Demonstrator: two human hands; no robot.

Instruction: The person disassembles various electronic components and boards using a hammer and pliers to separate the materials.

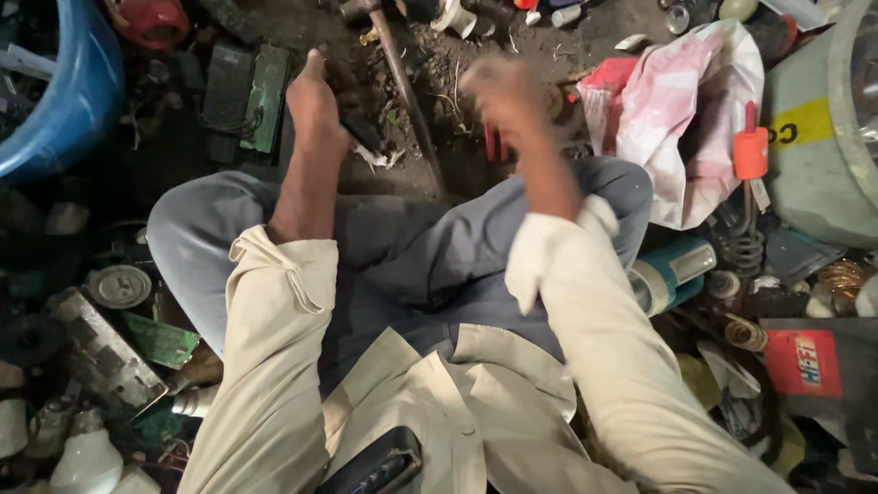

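I sit on dirt ground with my knees apart. My left hand (315,102) reaches forward and grips a small dark part (362,134) held down on the soil; white scraps lie beside it. My right hand (508,91) is blurred with motion, its fingers curled into a fist, and the red handles of a tool (496,144) stick out below it. A hammer with a long wooden handle (409,96) lies on the ground between my two hands.
A blue tub (64,101) stands far left. Green circuit boards (265,96) lie beyond my left hand. A pink and white plastic bag (681,119), a grey drum (814,137), a teal cylinder (672,274), springs and bulbs crowd both sides.
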